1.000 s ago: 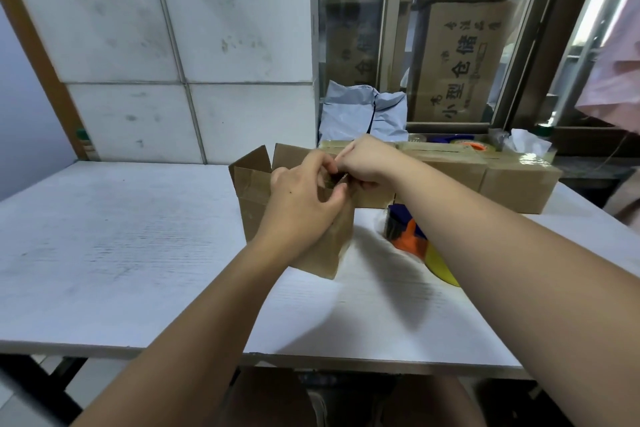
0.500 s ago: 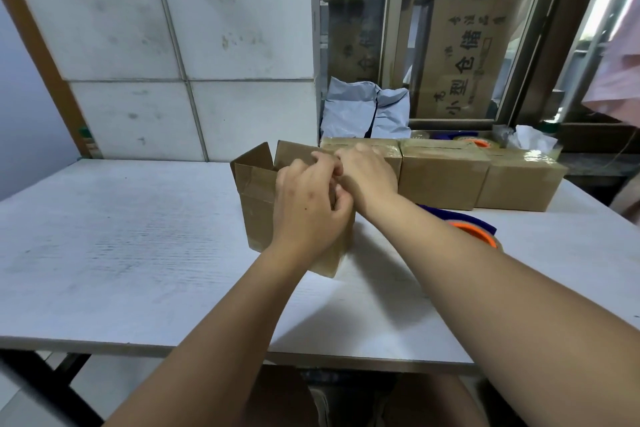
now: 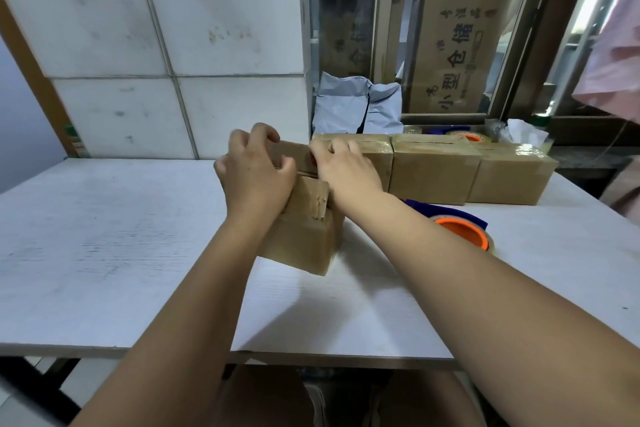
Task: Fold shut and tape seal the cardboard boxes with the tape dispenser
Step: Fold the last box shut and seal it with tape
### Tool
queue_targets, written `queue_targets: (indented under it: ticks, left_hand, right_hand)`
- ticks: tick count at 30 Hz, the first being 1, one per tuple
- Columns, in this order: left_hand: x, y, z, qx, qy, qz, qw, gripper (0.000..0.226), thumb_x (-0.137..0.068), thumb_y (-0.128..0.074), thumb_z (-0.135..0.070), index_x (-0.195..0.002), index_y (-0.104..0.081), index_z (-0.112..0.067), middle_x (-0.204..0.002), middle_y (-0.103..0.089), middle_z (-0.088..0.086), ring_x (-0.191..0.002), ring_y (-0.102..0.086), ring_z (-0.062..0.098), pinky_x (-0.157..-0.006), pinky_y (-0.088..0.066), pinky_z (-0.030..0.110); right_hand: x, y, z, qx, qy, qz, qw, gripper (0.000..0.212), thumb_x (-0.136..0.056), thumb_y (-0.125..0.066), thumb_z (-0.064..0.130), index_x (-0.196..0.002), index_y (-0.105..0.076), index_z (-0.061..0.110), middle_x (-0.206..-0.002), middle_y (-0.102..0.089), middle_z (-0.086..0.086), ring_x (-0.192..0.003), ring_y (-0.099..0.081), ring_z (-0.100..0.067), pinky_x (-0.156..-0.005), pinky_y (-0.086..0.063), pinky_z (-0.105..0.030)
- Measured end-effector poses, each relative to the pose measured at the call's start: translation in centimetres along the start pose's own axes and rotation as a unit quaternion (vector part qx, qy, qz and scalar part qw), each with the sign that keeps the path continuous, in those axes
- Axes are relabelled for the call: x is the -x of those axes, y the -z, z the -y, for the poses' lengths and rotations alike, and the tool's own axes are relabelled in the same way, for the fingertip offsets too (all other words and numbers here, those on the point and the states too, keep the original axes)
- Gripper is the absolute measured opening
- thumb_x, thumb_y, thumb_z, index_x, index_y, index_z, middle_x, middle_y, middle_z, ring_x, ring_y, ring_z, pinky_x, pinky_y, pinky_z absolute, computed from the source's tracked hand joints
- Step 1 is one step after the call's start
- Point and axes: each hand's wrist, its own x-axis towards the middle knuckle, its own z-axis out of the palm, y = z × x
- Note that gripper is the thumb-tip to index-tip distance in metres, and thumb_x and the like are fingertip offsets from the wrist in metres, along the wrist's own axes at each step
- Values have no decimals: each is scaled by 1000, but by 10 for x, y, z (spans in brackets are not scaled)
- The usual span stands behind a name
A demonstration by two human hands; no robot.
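Hands (image 3: 256, 177) pressing box (image 3: 304, 236) flaps mid-table, dispenser (image 3: 464, 229) right

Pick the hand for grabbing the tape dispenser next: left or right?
Right, probably. The tape dispenser lies right of the box, by that forearm, nearer the right hand. The left hand, fingers curled on the flaps, is across the box and can hold them shut.
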Motion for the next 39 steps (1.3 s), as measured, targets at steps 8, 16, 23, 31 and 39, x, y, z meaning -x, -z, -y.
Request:
queue_targets:
  ticks: [8,16,23,31,39]
  left_hand:
    - [6,4,7,41,192,-54,979,65,-80,-58,-23,-138,-30,-23,-156,-7,5,-142,-11,24,-113,-7,42]
    - [6,20,14,147,170,29,974,32,-86,-50,-23,-118,-50,-26,-108,-61,-4,-101,-55,16,-80,-41,28]
    - [-18,46,27,47,99,213,971,28,-86,-55,-54,-98,-63,-29,-84,-60,-11,-79,-56,4,-63,-40,25]
    - [9,26,46,272,144,116,944,16,-84,-70,-27,-97,-64,-32,-84,-56,-10,-83,-55,10,-66,-44,21]
    - [37,5,12,195,133,52,970,19,-85,-69,-26,-100,-57,-29,-110,-53,-8,-106,-50,10,-76,-35,6]
  right_hand:
    - [1,0,-1,-24,5,7,1000,39,-98,-46,33,-133,-36,17,-130,-39,-15,-123,-34,-32,-83,-40,-40]
    - [3,0,-1,-32,-2,-6,999,39,-97,-48,31,-132,-37,17,-130,-40,-14,-122,-35,-31,-81,-41,-39]
    - [-1,-6,-4,-95,-7,-4,995,30,-97,-50,30,-124,-43,19,-124,-43,-12,-116,-41,-29,-78,-44,-39]
    - [14,-17,-15,-396,-74,-113,908,20,-98,-48,28,-102,-65,18,-109,-54,0,-97,-52,-15,-79,-42,-28]
    - [27,-4,-26,-628,-190,-148,740,22,-97,-47,38,-92,-55,18,-101,-68,0,-101,-60,-21,-91,-49,-41]
